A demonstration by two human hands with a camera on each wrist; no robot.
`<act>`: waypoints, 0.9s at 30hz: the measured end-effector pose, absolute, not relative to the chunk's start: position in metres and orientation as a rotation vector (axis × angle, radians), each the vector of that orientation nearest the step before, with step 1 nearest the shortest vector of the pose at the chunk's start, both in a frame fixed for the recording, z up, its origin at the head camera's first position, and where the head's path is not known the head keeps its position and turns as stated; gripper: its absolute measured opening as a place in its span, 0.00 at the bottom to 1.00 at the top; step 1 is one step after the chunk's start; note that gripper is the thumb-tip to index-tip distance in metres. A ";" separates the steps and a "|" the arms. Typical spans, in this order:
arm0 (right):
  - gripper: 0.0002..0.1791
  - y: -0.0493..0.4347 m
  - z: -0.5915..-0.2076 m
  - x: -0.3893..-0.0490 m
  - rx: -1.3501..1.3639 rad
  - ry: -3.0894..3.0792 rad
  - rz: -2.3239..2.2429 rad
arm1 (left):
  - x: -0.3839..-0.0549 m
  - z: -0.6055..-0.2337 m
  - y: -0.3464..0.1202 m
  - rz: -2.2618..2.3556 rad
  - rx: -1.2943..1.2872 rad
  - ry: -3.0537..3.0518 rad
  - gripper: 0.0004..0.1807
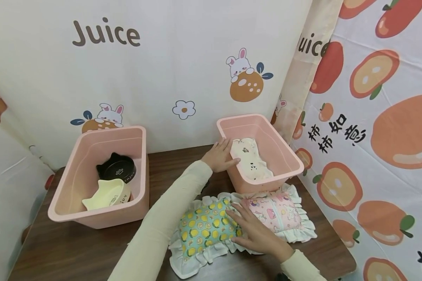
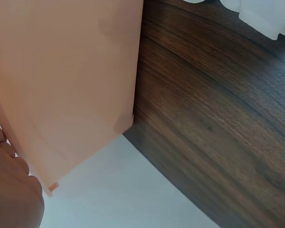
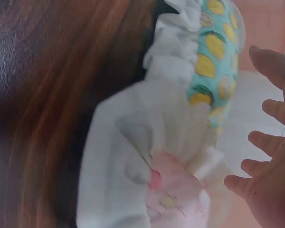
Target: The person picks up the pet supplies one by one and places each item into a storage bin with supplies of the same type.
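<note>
My left hand [image 1: 220, 157] rests at the left rim of the right-hand pink bin [image 1: 280, 150], its thumb overlapping the inside; in the left wrist view the fingers [image 2: 20, 166] show beside the bin's wall. Inside that bin lies a white cushion [image 1: 249, 160] with small cartoon prints. My right hand [image 1: 256, 230] hovers with spread, straight fingers over two ruffled cushions in front of the bin. One is a green cushion with lemons [image 1: 207, 224]; the other, a pink printed cushion [image 1: 278, 212], lies to its right, partly behind the hand. Neither hand holds anything.
Another pink bin [image 1: 145, 195] stands at the left, holding a black cat-eared bowl [image 1: 117, 168] and a cream cat-eared bowl [image 1: 107, 194]. The bins and cushions are on a dark wooden table [image 1: 74, 249]. Printed curtains [image 1: 183, 58] hang behind and at the right.
</note>
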State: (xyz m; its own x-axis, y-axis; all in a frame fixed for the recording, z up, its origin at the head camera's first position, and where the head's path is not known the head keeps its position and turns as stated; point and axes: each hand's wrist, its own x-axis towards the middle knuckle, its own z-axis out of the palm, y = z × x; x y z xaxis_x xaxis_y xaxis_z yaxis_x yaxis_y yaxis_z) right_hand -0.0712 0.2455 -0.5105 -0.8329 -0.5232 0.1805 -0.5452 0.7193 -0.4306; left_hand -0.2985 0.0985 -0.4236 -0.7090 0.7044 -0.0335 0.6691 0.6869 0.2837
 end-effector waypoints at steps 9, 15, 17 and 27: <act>0.42 0.233 -0.525 -0.082 0.954 -2.963 0.825 | -0.299 -0.428 0.098 0.375 1.149 2.771 0.48; 0.47 0.223 -0.531 -0.094 1.029 -2.973 0.608 | -0.300 -0.430 0.100 0.295 1.143 2.794 0.48; 0.50 0.220 -0.532 -0.101 1.059 -2.983 0.545 | -0.300 -0.429 0.100 0.273 1.148 2.799 0.48; 0.63 0.198 -0.532 -0.126 1.157 -3.150 0.422 | -0.299 -0.429 0.100 0.262 1.148 2.805 0.48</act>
State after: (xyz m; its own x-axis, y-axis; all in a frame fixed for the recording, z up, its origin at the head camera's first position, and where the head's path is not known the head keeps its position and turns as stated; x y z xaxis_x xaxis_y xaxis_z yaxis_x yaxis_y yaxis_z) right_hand -0.1255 0.1980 -0.5324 -0.7404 -0.6580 -0.1375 -0.5985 0.7384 -0.3108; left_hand -0.2992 0.0999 -0.4295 -0.7110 0.7027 -0.0267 0.6857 0.7011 0.1956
